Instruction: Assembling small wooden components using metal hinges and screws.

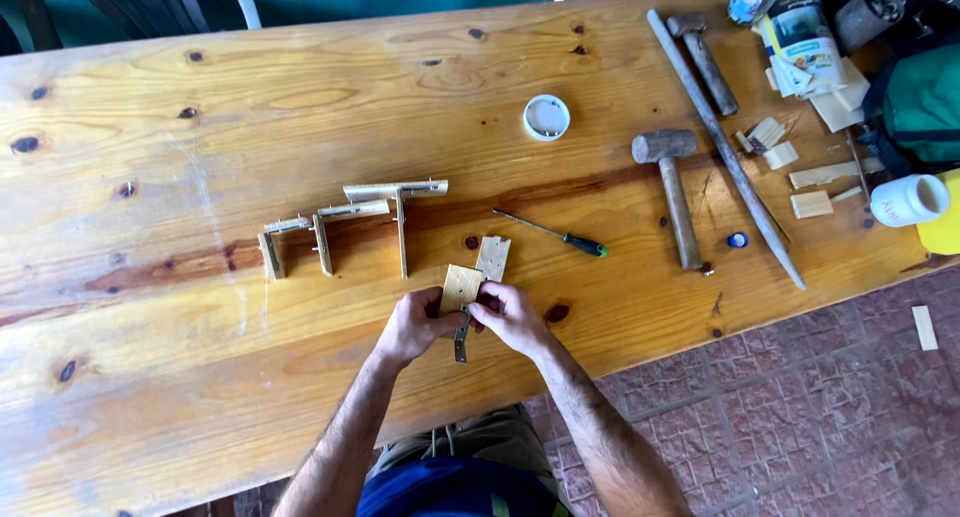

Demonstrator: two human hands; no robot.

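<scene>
A big wooden surface (300, 107) fills most of the view. It is yellow-brown with dark knots.

Far to the right, a long thin metal rod (724, 147) lies slanted, from top left down to the right. Two hammers lie by it. One hammer (672, 189) is just left of the rod, its handle pointing down toward the person. The other hammer (703, 59) is higher up, on the rod's right side.

To the left of the hands, three L-shaped wood and metal pieces (350, 222) stand in a row, short to tall.

A screwdriver (553, 233) with a green and black handle lies above the right hand, handle to the right. A small white ring-shaped lid (546, 116) sits well above it.

Near the front edge, the left hand (413, 327) and the right hand (510, 317) both have their grip closed on a small flat wood piece (461, 286) and a thin metal strip (461, 342). The strip hangs below the hands with its long side running toward the person. Another small wood piece (493, 257) lies just above, touching the first one.
</scene>
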